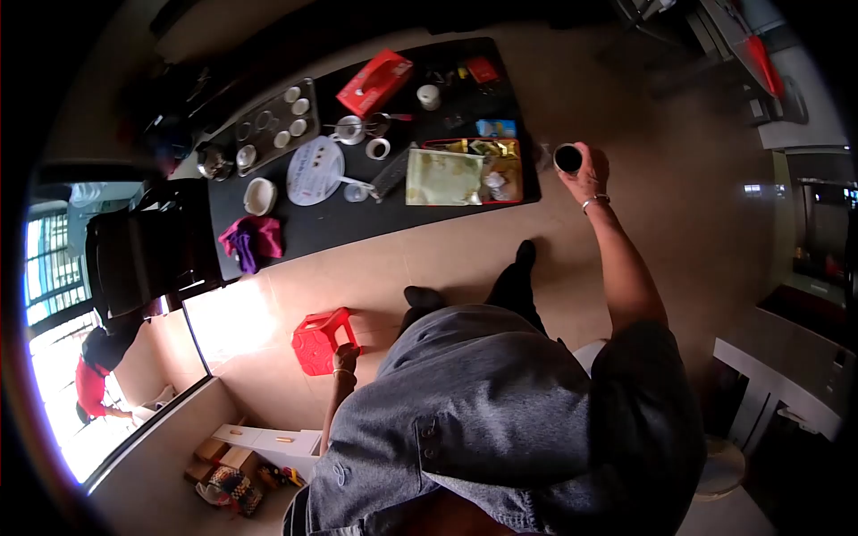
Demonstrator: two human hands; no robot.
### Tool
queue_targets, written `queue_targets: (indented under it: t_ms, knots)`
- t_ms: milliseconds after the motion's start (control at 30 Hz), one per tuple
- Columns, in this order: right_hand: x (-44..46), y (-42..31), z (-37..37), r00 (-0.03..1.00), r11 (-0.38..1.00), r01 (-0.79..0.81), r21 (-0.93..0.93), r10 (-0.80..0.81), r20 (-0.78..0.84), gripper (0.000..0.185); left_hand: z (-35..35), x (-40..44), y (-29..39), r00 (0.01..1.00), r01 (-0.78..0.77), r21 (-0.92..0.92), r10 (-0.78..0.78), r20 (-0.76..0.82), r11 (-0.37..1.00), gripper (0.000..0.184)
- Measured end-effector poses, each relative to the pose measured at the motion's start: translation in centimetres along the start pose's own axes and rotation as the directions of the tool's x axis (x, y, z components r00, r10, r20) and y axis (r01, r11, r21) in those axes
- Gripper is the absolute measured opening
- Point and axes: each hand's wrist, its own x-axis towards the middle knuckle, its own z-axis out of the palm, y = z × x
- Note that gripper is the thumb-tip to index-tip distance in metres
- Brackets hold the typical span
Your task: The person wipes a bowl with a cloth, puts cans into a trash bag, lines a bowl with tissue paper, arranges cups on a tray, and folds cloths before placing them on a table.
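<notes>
Status: picked up, not put down. Holding black-looking cup [567, 158] at upper right of frame, just off right end of black surface [340, 229], above bare floor. Not set down or let go yet; prob. partway btwn one spot & another, judging by pose.

Cup: seen nearly from above, mouth toward cam. Round rim, v. dark inside; can't tell dark liquid vs. dark wall. Showing no lid, no visible spill.

Gripping cup by its side w/ R hand [586, 176], fingers wrapped. L hand [346, 358], lower left of centre: loosely curled, overlapping edge of red plastic stool [315, 347] in view; can't tell touching vs. just in front, or if gripping anything.

Lying on surface, upper left to upper centre: metal tray [280, 112] w/ small white cups, red box [375, 82], white cup w/ dark contents [378, 149], white bowl [260, 196], pink-purple cloth [255, 239]. Not in either hand, any of it.
</notes>
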Motion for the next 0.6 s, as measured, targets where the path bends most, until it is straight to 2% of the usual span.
queue_targets:
  t_ms: [67,100,133,167,267,333,367,433,467,500,567,600]
  knots:
    - [0.0,6.0,-1.3,0.997,0.998,-0.047,-0.047,0.050,0.066,0.066,3.7,1.0,1.8,0.976,-0.217,0.257,0.211,0.050,0.942,0.028]
    - [0.2,8.5,-1.5,0.995,0.996,-0.056,-0.063,0.061,0.079,0.066,5.0,0.7,4.2,0.953,-0.302,0.391,0.287,0.096,0.870,0.026]
    - [0.2,10.7,-1.7,0.992,0.994,-0.072,-0.078,0.079,0.093,0.066,6.4,0.1,6.6,0.917,-0.398,0.365,0.364,0.161,0.842,0.026]
    - [-0.1,12.8,-1.9,0.989,0.991,-0.091,-0.094,0.102,0.109,0.066,7.5,-0.2,9.9,0.863,-0.505,0.514,0.400,0.307,0.694,0.028]
    - [0.6,17.8,-0.9,0.947,0.968,-0.206,-0.140,0.233,0.219,0.069,12.1,-0.3,18.6,0.948,-0.300,0.414,0.219,0.231,0.860,0.029]
    - [1.1,20.5,0.6,0.925,0.961,-0.234,-0.144,0.266,0.273,0.072,14.1,-0.3,23.9,0.983,-0.128,0.071,0.117,0.139,0.989,0.030]
    - [1.6,21.5,1.4,0.909,0.957,-0.245,-0.153,0.282,0.308,0.072,14.6,-0.6,26.7,0.994,-0.034,-0.113,0.046,0.102,0.993,0.031]
    - [2.6,22.8,3.4,0.874,0.948,-0.269,-0.168,0.313,0.372,0.071,15.1,0.1,32.4,0.993,-0.014,-0.167,0.033,0.110,0.986,0.033]
    - [2.9,23.1,4.4,0.879,0.956,-0.251,-0.155,0.292,0.378,0.070,15.0,0.6,35.5,0.993,0.027,-0.253,0.003,0.119,0.967,0.031]
    - [3.4,23.3,5.4,0.885,0.961,-0.235,-0.145,0.273,0.376,0.070,15.9,1.7,36.5,0.990,0.011,-0.342,0.038,0.135,0.940,0.031]
    - [3.6,23.3,7.1,0.884,0.966,-0.223,-0.128,0.255,0.392,0.069,16.1,3.9,41.0,0.966,-0.194,-0.096,0.207,0.152,0.976,0.032]
    - [4.2,23.3,8.2,0.883,0.969,-0.217,-0.120,0.247,0.400,0.069,16.1,5.1,43.4,0.961,-0.164,-0.116,0.185,0.205,0.980,0.032]
